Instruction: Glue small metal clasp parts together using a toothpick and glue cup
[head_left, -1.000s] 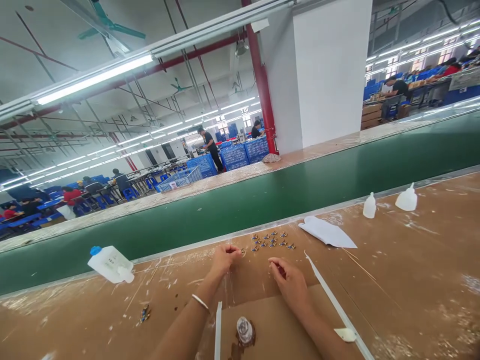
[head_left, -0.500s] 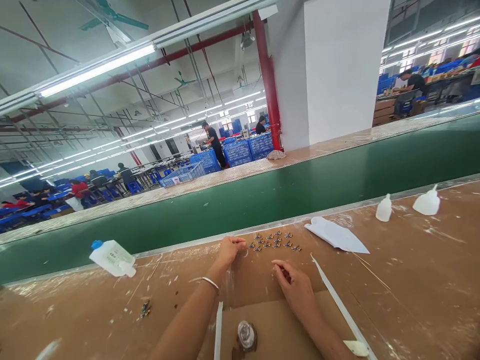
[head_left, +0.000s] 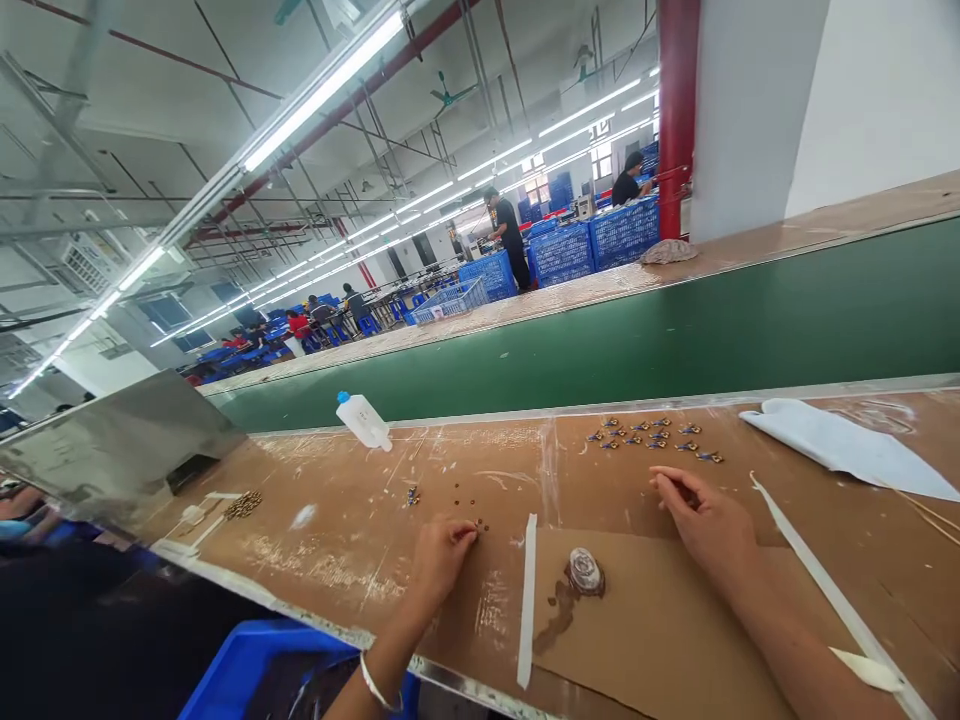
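Small parts (head_left: pixel 658 443): blue and gold, grouped; left hand (head_left: pixel 441 556) beside dark pieces (head_left: pixel 481 523); right hand (head_left: pixel 711 522) curled; both grips indeterminable.

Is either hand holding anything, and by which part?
Cannot be told: the left hand is beside tiny brown pieces, the right hand is loosely curled, and no held item shows clearly.

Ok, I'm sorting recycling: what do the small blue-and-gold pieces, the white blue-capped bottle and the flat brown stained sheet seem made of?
Small blue-and-gold pieces: perhaps shiny, partly coated metal, given golden glints; too small to be sure.
White blue-capped bottle: probably smooth plastic; its body looks milky.
Flat brown stained sheet: likely matt cardboard, by its dull surface and dark, seemingly soaked patch.
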